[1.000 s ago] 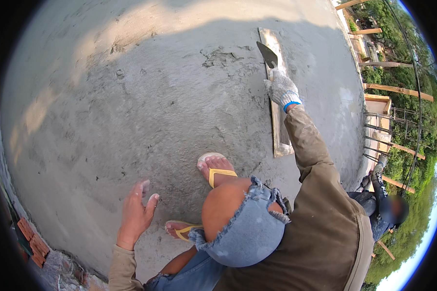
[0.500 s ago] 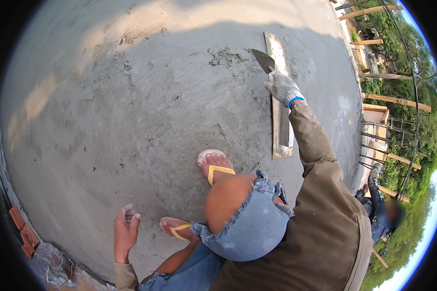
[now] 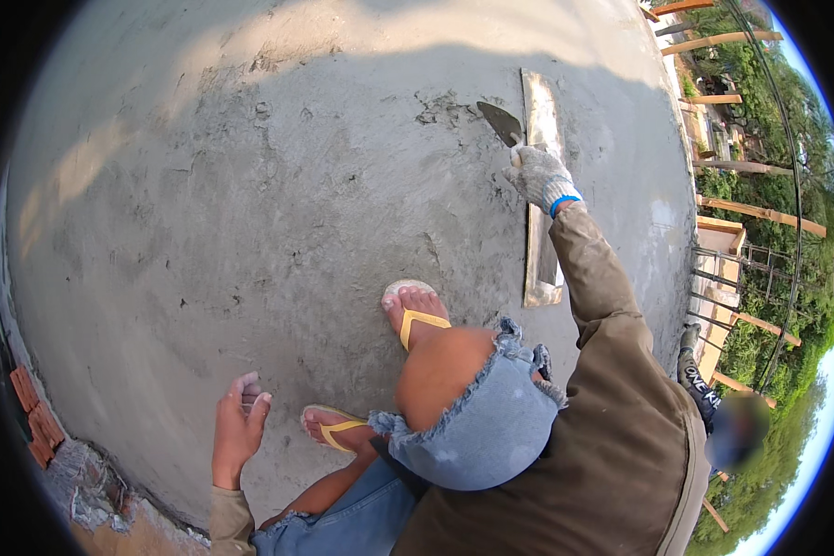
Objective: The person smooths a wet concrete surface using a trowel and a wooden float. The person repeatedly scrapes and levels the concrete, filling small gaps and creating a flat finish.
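My right hand (image 3: 540, 176), in a pale knitted glove with a blue cuff, is closed around the handle of a pointed trowel (image 3: 500, 123). The trowel's dark blade points to the upper left, just above the wet cement surface. Under and beside that hand lies a long float board (image 3: 539, 111), smeared with cement; the hand covers its middle, and I cannot tell whether it also grips the board. My left hand (image 3: 239, 422) is bare and held low on the left, its fingers loosely curled and the thumb apart, with nothing in it. Grey cement (image 3: 232, 232) spreads widely below both hands.
My feet in yellow-strapped flip-flops (image 3: 422, 320) stand on the cement. Red bricks (image 3: 35, 412) and broken masonry (image 3: 88, 477) are at the lower left. Wooden posts (image 3: 760, 211) and steel bars (image 3: 718, 278) line the right edge, where another person (image 3: 737, 431) is.
The view has shifted slightly. My right hand still grips the trowel over the float board, and my left hand stays low. The other person's arm at the right edge has moved.
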Demonstrator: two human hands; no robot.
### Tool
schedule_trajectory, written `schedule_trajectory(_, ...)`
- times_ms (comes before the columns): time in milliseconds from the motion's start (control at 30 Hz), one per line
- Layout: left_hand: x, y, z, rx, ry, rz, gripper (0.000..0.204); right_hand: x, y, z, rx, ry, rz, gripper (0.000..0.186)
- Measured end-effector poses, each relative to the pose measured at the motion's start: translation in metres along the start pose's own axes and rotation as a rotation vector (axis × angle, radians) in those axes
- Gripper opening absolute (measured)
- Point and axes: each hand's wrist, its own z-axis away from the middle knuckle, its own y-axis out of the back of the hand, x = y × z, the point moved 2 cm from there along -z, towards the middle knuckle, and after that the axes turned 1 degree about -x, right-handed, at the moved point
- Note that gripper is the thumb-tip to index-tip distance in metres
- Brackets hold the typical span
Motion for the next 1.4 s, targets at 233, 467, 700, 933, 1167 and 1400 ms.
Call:
schedule_trajectory(233,0.0,-0.003,0.002,0.012,-0.032,0.006,0.039,-0.027,-0.006,0.002,0.045,0.105,-0.038,0.038)
schedule_trajectory(467,0.003,-0.001,0.001,0.004,-0.018,-0.014,0.039,-0.05,0.015,-0.002,-0.016,0.064,0.115,0.028)
schedule_trajectory(700,-0.003,-0.005,-0.001,0.012,-0.063,-0.015,0.04,-0.03,-0.001,-0.012,0.093,0.192,0.108,0.034)
schedule_trajectory(933,-0.002,-0.004,-0.002,0.026,-0.05,-0.038,0.041,-0.06,0.024,-0.009,-0.044,0.198,0.28,0.03)
schedule_trajectory(1167,0.001,-0.004,-0.005,0.011,-0.058,-0.041,0.041,-0.069,0.05,-0.009,-0.088,0.207,0.389,0.035)
schedule_trajectory(1400,-0.007,-0.004,-0.004,0.021,-0.052,-0.045,0.041,-0.088,0.059,0.015,-0.093,0.281,0.37,0.029)
